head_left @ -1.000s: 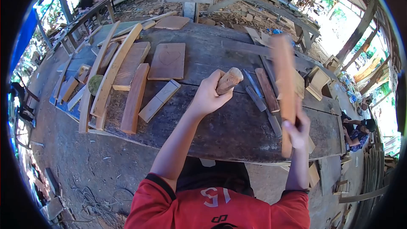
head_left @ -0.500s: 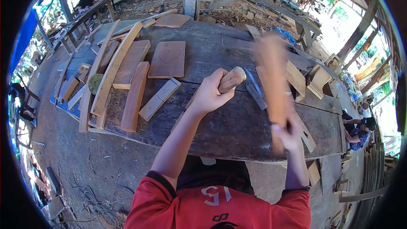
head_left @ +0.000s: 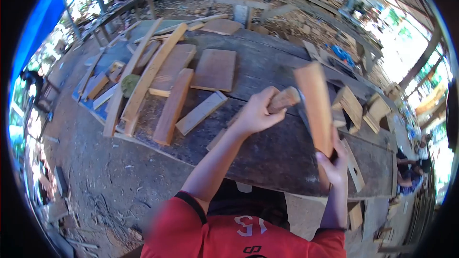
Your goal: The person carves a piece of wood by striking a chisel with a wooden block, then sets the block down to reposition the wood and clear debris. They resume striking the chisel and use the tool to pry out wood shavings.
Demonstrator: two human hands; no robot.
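Note:
My left hand (head_left: 258, 112) is closed around a thick wooden handle (head_left: 285, 99) above the table's middle. Its blunt, worn end sticks out toward the right, and whatever lies below the fist is hidden. In my right hand (head_left: 335, 165) is a long reddish-brown piece of wood (head_left: 315, 102), gripped near its lower end and raised nearly upright. Its broad upper end stands to the right of the handle, apart from it. Under my left forearm, a narrow wooden strip (head_left: 221, 138) is partly covered.
On the dark wooden table (head_left: 267, 157) lie a flat board (head_left: 215, 69), a short marked block (head_left: 202, 112), a reddish curved piece (head_left: 174, 107) and long curved strips (head_left: 155, 71). Angled wood blocks (head_left: 375, 112) and a slotted piece (head_left: 353, 165) are at right. People sit in the background.
The view has shifted, so the table contents appear farther left and right. The wooden piece in my right hand was blurred by motion and is now sharper, still raised. My left hand keeps its grip.

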